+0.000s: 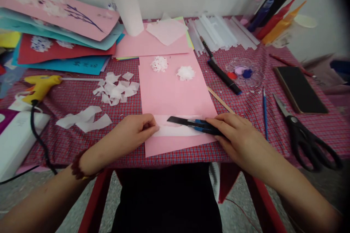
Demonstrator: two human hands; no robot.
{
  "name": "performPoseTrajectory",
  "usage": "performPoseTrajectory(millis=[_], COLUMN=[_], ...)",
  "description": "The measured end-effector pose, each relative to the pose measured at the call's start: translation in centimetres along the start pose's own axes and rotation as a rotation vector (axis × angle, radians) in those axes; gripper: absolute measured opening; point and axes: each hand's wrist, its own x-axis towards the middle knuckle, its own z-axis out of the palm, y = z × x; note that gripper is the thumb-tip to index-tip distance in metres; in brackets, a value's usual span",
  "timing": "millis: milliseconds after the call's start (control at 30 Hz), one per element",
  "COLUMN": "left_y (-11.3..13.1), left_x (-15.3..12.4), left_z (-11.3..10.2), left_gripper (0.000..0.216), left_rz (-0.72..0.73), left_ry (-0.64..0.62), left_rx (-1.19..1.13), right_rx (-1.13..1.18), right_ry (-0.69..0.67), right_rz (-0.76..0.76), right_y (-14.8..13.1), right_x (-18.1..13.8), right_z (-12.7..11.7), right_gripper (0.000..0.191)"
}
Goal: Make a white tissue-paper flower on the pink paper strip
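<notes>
At the frame's lower centre, white paper lies on pink card, its left end pinched by the left hand, seemingly to steady it under the knife gripped in the right hand, with scissors lying lower right.

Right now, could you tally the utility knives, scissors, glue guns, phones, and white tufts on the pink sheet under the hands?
Utility knife: 1
Scissors: 1 pair
Yellow glue gun: 1
Phone: 1
White tufts on the pink sheet: 2
Total: 6
</notes>
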Motion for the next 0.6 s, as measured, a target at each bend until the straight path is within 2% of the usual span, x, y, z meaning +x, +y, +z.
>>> performPoseTrajectory(millis=[267, 433, 600], left_y=[0.4, 0.2, 0.3], left_x=[-0.1, -0.2, -0.1], left_z=[0.3, 0.7, 0.5], left_gripper=[0.013, 0.011, 0.015], left_rz=[-0.026, -0.031, -0.030], left_ry=[0.017, 0.050, 0.062], left_rx=[0.083, 0.078, 0.079], right_rx=[0.033, 0.030, -0.013], right_ry=[-0.017, 0.035, -0.036], right_rz=[0.025, -0.013, -0.057], right_y=[0.3, -1.0, -2.0], right_x=[-0.1, -0.6, -0.9], right_z=[-0.1, -1.1, -0.8], right_gripper=[0.044, 0.038, 0.039])
